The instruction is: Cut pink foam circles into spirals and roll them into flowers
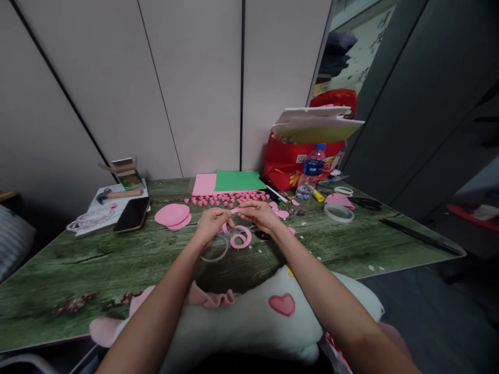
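Between my two hands is a narrow pink paper strip, pinched at both sides above the table. My left hand has its fingers closed on the strip's left part, and my right hand pinches the right part. Just below them lies a pink paper spiral. A clear tape ring rests under my left hand, partly covered by it. Several small pink rolled pieces lie in rows beyond my hands. A stack of pink paper circles sits to the left.
A phone, a hammer, a beaded cord and an opened box stand left. Green paper lies at the back. A water bottle, red bag, tape roll and scissors are right. A plush toy fills my lap.
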A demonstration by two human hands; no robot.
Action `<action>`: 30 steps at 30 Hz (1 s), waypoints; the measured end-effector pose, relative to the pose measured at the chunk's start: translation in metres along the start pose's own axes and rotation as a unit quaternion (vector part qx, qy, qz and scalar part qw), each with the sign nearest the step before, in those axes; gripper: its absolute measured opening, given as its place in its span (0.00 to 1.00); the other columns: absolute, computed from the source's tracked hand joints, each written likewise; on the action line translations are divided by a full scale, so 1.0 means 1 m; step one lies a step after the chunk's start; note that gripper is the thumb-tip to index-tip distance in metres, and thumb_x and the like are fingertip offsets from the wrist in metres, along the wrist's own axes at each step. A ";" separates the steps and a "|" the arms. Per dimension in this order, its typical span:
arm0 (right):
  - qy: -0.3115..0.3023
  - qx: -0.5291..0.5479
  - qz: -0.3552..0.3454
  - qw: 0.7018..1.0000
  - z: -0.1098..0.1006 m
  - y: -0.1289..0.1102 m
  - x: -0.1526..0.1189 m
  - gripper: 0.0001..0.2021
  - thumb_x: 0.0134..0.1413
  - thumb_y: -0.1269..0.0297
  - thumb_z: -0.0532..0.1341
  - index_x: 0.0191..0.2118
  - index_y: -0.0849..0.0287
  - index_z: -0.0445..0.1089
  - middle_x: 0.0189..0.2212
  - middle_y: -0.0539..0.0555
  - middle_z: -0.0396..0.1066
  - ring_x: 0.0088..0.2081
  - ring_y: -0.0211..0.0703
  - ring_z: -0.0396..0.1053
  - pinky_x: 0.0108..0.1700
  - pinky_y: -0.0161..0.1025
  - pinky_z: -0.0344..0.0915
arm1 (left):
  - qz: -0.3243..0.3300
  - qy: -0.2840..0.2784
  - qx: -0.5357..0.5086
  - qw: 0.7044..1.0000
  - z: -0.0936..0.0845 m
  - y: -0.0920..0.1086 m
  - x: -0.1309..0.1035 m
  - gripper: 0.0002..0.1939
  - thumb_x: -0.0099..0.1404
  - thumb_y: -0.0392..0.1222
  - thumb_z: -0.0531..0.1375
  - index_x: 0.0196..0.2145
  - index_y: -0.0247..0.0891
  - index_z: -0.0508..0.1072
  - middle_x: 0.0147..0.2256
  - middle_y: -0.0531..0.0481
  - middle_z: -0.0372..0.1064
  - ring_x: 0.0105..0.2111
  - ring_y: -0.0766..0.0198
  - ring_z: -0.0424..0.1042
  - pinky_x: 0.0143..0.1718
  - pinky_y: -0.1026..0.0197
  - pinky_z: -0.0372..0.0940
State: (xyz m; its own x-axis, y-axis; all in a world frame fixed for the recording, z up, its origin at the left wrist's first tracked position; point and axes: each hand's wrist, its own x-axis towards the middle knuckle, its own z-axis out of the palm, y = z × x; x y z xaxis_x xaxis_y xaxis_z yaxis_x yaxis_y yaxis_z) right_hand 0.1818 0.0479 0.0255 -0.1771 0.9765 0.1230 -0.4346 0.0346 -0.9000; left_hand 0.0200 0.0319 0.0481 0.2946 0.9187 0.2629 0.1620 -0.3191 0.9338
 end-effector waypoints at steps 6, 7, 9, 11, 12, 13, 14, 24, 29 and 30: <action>0.005 0.004 -0.008 1.000 0.002 0.001 -0.001 0.09 0.27 0.70 0.68 0.23 0.62 0.71 0.21 0.48 0.71 0.25 0.32 0.69 0.33 0.31 0.66 | 0.008 -0.015 0.021 1.000 -0.002 -0.002 0.000 0.14 0.53 0.43 0.53 0.17 0.33 0.70 0.19 0.49 0.69 0.21 0.68 0.65 0.29 0.66 0.59; 0.009 0.003 -0.010 1.000 0.002 0.001 -0.001 0.09 0.27 0.69 0.68 0.23 0.62 0.71 0.21 0.48 0.71 0.24 0.32 0.68 0.33 0.31 0.66 | 0.008 -0.017 0.020 1.000 -0.002 -0.002 0.001 0.14 0.53 0.43 0.53 0.17 0.33 0.70 0.19 0.50 0.69 0.21 0.68 0.65 0.29 0.66 0.59; 0.015 0.004 -0.014 1.000 0.003 0.002 0.000 0.09 0.27 0.69 0.68 0.23 0.62 0.71 0.21 0.48 0.71 0.24 0.31 0.68 0.34 0.31 0.66 | 0.006 -0.016 0.013 1.000 -0.002 -0.002 0.001 0.14 0.53 0.43 0.53 0.16 0.33 0.70 0.18 0.50 0.68 0.21 0.68 0.65 0.28 0.66 0.59; 0.014 0.008 -0.013 1.000 0.002 0.002 0.001 0.09 0.27 0.69 0.68 0.23 0.62 0.72 0.23 0.49 0.72 0.26 0.32 0.69 0.37 0.32 0.66 | 0.000 -0.011 -0.004 1.000 -0.001 -0.002 0.001 0.14 0.53 0.43 0.54 0.16 0.33 0.70 0.18 0.50 0.68 0.21 0.68 0.65 0.28 0.66 0.60; 0.010 0.008 -0.010 1.000 0.002 0.002 0.001 0.09 0.27 0.69 0.68 0.23 0.62 0.72 0.24 0.49 0.72 0.27 0.33 0.69 0.38 0.33 0.65 | -0.003 -0.008 -0.013 1.000 -0.001 -0.002 0.002 0.13 0.53 0.43 0.54 0.17 0.33 0.70 0.18 0.50 0.68 0.20 0.68 0.65 0.27 0.66 0.60; 0.007 0.008 -0.006 1.000 0.001 0.003 0.001 0.09 0.27 0.69 0.68 0.24 0.62 0.72 0.25 0.50 0.72 0.27 0.33 0.69 0.39 0.33 0.65 | -0.005 -0.007 -0.019 1.000 -0.001 -0.003 0.002 0.13 0.53 0.42 0.54 0.17 0.33 0.70 0.18 0.50 0.67 0.20 0.68 0.65 0.27 0.66 0.60; 0.004 0.007 -0.003 1.000 0.001 0.003 0.002 0.10 0.27 0.69 0.68 0.24 0.62 0.72 0.25 0.50 0.72 0.27 0.34 0.69 0.39 0.34 0.65 | -0.005 -0.007 -0.023 1.000 -0.001 -0.003 0.002 0.13 0.53 0.42 0.54 0.17 0.33 0.70 0.18 0.50 0.67 0.20 0.68 0.65 0.26 0.66 0.60; 0.005 -0.004 -0.009 1.000 0.001 0.002 0.000 0.09 0.27 0.69 0.68 0.23 0.62 0.71 0.20 0.48 0.70 0.24 0.32 0.68 0.35 0.33 0.66 | 0.005 -0.021 -0.007 1.000 -0.002 -0.006 0.001 0.14 0.53 0.44 0.54 0.17 0.33 0.70 0.18 0.49 0.68 0.21 0.68 0.65 0.28 0.66 0.60; -0.001 0.005 -0.009 1.000 0.000 0.002 0.001 0.10 0.28 0.68 0.68 0.24 0.62 0.72 0.25 0.50 0.72 0.27 0.33 0.69 0.38 0.33 0.66 | -0.015 -0.003 -0.049 0.999 0.001 -0.001 0.001 0.13 0.52 0.43 0.55 0.16 0.33 0.69 0.18 0.50 0.67 0.20 0.68 0.65 0.27 0.65 0.60; -0.007 0.006 -0.006 1.000 -0.001 0.002 0.002 0.11 0.27 0.68 0.68 0.25 0.62 0.72 0.25 0.50 0.72 0.28 0.34 0.70 0.39 0.33 0.66 | -0.018 0.002 -0.058 0.998 0.001 0.000 0.001 0.12 0.52 0.42 0.55 0.17 0.33 0.69 0.17 0.50 0.67 0.20 0.68 0.64 0.26 0.65 0.60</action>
State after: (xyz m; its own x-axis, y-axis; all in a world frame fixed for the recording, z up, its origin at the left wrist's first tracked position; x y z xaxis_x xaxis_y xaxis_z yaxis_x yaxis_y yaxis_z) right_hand 0.1813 0.0498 0.0237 -0.1843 0.9729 0.1397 -0.4474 0.0435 -0.8933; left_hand 0.0211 0.0323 0.0482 0.2863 0.9302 0.2298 0.0621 -0.2573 0.9643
